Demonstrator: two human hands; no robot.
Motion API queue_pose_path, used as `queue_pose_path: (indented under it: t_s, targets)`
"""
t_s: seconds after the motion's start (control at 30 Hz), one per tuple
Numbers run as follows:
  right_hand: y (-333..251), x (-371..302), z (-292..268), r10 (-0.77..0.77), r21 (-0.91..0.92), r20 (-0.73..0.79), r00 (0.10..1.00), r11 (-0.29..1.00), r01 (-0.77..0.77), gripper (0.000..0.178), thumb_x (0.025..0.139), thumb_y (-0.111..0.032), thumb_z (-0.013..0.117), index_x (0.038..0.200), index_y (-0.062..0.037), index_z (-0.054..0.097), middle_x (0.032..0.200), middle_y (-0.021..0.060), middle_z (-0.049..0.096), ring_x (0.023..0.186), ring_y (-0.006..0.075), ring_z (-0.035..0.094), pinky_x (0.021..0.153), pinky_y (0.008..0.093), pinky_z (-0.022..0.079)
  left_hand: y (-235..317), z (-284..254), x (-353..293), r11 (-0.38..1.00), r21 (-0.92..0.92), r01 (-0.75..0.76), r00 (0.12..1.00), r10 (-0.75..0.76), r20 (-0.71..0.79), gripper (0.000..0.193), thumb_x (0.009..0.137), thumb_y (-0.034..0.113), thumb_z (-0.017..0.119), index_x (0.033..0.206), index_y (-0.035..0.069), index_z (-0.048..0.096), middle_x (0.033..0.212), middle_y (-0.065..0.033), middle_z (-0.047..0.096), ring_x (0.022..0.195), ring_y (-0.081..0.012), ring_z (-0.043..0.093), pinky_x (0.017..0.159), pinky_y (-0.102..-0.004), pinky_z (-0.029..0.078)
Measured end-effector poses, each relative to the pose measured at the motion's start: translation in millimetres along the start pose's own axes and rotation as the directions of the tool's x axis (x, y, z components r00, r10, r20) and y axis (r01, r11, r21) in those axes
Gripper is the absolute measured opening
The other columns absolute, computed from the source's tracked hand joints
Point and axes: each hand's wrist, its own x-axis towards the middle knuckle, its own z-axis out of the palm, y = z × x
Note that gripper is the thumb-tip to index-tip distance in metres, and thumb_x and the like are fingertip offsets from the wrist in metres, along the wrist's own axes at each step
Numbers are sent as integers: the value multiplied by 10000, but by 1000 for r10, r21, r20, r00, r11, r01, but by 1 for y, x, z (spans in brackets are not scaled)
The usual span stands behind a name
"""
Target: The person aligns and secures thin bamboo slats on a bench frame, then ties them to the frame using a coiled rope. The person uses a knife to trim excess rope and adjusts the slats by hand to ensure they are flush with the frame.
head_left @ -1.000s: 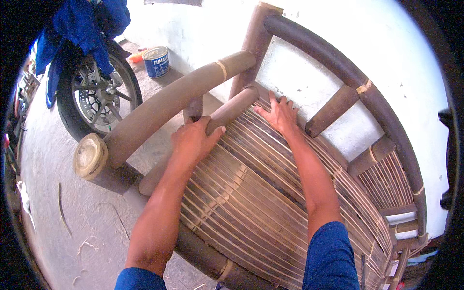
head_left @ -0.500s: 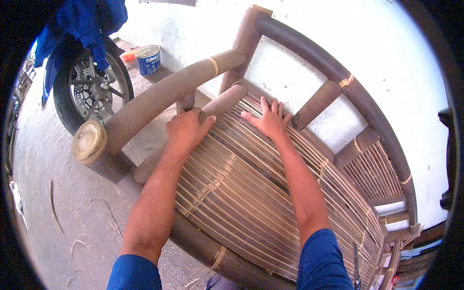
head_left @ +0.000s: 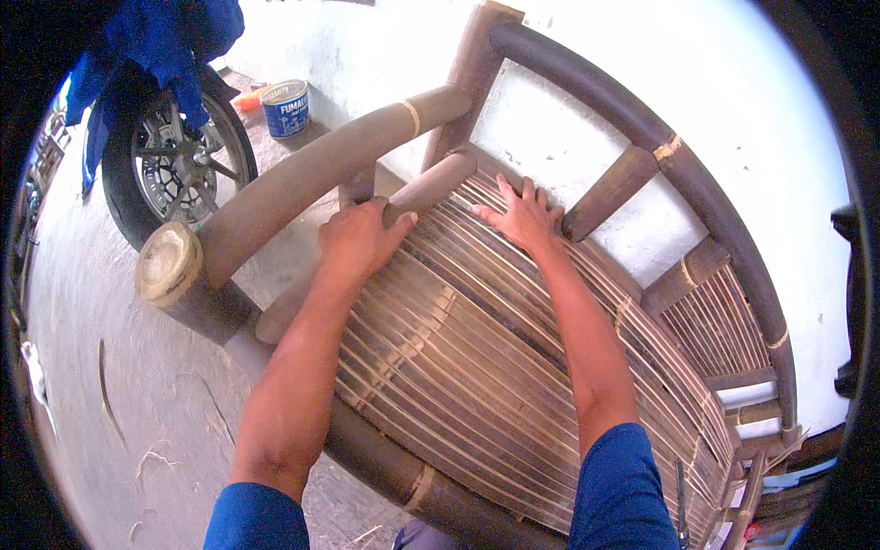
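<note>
A dark bamboo bench with a slatted seat (head_left: 477, 376) lies before me. My left hand (head_left: 360, 236) is closed over the short bamboo rail (head_left: 434, 185) at the seat's far-left end, its fingers curled over the outer side and its thumb on top. My right hand (head_left: 526, 216) rests at the seat's back edge, fingers apart, fingertips touching the rear rail (head_left: 497, 163) and the thumb over the slats. The thick armrest (head_left: 339, 151) curves above and beyond my left hand. A dark backrest post (head_left: 610, 194) stands just right of my right hand.
At the upper left, a motorcycle wheel (head_left: 188, 158) stands below blue cloth (head_left: 170, 41). A blue can (head_left: 285, 110) sits on the floor by the white wall (head_left: 385, 46). Thin bamboo strips (head_left: 108, 390) lie on the concrete floor. A slim dark tool (head_left: 681, 504) is at the seat's lower right.
My right hand has shifted slightly right, its fingers drawn closer together at the back edge. My left hand stays on the end rail. The whole view has shifted a little.
</note>
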Motion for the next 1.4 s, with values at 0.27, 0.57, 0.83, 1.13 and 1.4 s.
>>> queue_pose_path:
  t_s: [0.27,0.57,0.83,1.13,1.4]
  targets:
    - [5,1,5,-34,27,2,999,999,33,879,898,-800,487,1597,-283,359,1599,275,322,1466,518,291,1080,802,236,-1,0,1,1000,-22,13,1000,-14,-13,615,920,647,586,1232,132,710,1158,-211,719,1134,-379,679,962,-528,509]
    - [4,-50,6,-25,70,46,999,997,22,982,911,-825,412,1600,-128,347,1667,241,216,1548,436,167,1224,641,145,5,-3,-3,1000,0,7,999,-7,-37,585,929,630,585,1185,121,718,1133,-213,721,1085,-372,696,937,-524,521]
    - [14,-33,12,31,101,-121,992,995,-19,921,940,-767,444,1598,-128,354,1661,237,235,1541,434,187,1238,612,131,-2,4,2,1000,7,0,999,0,-43,584,924,631,593,1201,131,718,1135,-205,726,1067,-380,704,919,-513,535]
    - [-11,-52,5,26,92,-7,1000,995,-26,943,891,-842,422,1597,-221,359,1680,179,229,1555,426,155,1146,790,130,1,-1,-1,1000,16,2,999,-1,-36,589,926,631,590,1238,148,713,1132,-208,730,1077,-379,701,937,-511,531]
    - [-22,-58,-9,80,91,51,995,992,-84,920,932,-799,407,1621,-201,292,1677,187,230,1556,420,158,1158,780,106,-1,3,3,1000,3,16,998,-16,-59,596,924,637,587,1259,157,707,1147,-204,728,1095,-378,696,961,-516,519]
